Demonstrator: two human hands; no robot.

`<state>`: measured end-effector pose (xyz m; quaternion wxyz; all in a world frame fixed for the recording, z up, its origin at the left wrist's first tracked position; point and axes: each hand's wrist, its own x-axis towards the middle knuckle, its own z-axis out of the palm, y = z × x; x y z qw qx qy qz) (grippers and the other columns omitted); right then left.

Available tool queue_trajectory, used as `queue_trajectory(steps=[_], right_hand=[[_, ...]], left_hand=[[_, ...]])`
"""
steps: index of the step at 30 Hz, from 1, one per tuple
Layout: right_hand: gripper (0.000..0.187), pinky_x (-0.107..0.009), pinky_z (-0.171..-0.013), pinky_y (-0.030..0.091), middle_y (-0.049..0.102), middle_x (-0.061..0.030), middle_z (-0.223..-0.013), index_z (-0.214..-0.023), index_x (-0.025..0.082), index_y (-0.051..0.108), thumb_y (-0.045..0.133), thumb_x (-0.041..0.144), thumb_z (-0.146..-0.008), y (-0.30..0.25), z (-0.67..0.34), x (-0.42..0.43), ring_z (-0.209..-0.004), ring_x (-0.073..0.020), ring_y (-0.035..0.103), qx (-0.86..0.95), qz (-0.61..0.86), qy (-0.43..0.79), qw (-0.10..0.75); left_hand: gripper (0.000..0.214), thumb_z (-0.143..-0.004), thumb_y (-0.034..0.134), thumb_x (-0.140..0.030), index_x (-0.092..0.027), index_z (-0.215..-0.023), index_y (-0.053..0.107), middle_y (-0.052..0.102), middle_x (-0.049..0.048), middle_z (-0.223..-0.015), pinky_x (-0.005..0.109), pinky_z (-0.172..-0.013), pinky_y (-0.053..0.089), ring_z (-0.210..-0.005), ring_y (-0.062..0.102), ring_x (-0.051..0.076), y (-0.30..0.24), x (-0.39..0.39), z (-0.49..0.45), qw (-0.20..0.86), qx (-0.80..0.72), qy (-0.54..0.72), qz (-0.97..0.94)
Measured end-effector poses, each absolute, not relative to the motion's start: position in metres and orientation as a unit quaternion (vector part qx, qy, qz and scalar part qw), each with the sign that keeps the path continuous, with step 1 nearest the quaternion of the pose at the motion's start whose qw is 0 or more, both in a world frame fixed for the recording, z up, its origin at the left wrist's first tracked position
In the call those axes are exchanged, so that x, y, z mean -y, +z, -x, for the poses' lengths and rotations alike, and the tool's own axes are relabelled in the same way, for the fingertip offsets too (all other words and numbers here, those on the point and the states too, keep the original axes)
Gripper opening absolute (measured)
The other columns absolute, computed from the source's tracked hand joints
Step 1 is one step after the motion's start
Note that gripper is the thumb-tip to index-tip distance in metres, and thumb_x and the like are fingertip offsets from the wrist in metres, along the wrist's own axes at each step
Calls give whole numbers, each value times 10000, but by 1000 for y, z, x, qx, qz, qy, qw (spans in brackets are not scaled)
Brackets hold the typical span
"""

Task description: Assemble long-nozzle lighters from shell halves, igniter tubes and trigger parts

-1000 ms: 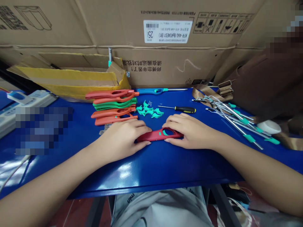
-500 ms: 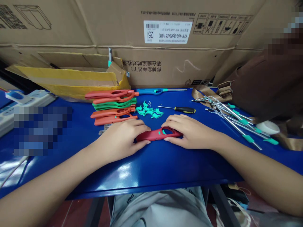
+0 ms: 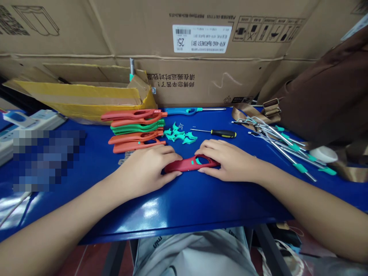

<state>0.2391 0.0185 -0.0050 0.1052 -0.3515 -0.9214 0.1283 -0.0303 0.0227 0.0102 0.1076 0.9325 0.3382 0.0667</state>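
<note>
Both my hands rest on the blue table, holding a red plastic lighter-style handle shell (image 3: 191, 164) lying flat between them. My left hand (image 3: 149, 166) grips its left end, and my right hand (image 3: 227, 160) grips its right end, with a teal insert showing in the shell's opening. Just beyond my left hand lies a stack of orange-red and green plastic shells (image 3: 135, 130). Small teal plastic parts (image 3: 179, 135) lie beyond the gap between my hands. A black-handled screwdriver (image 3: 224, 133) lies beyond my right hand.
A blue utility lighter (image 3: 195, 110) lies along the table's far edge, against a large cardboard box (image 3: 201, 76). Metal rods with teal fittings (image 3: 287, 145) lie at right, near a brown bag (image 3: 324, 92). A power strip (image 3: 34, 120) sits at far left.
The whole scene has shifted slightly left in view. Both hands stay on the red shell, with no visible change of grip.
</note>
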Motion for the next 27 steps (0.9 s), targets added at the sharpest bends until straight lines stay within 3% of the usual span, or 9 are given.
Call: queue_trajectory(steps=[14,20,27], right_hand=[[334,-411,-902,505,637,-104,-1171,-1242,159,622,635,318,-948,-8,-236,-19,-1020,-256,626,925,350,114,91],[345,-421,-917,509,641,-107,-1181,-1257,162,634,619,342,-964,-7,-237,-18,-1034,-260,632,928,349,101,87],[357,-447,-893,522,640,-140,-1202,-1283,143,641,576,344,-995,-11,-238,-21,-1041,-287,630,941,329,29,71]], left_hand=[[295,-877,642,-257,-168,-1157,669,700,66,-1019,380,-752,534,-930,674,274,-1,-19,27,-22,-327,50,-944],[292,-938,612,-286,-163,-1198,662,704,72,-1063,393,-841,551,-975,682,267,-3,-22,29,-13,-316,58,-947],[292,-976,560,-306,-154,-1204,661,707,75,-1073,410,-823,567,-970,686,271,-6,-23,28,-24,-312,67,-947]])
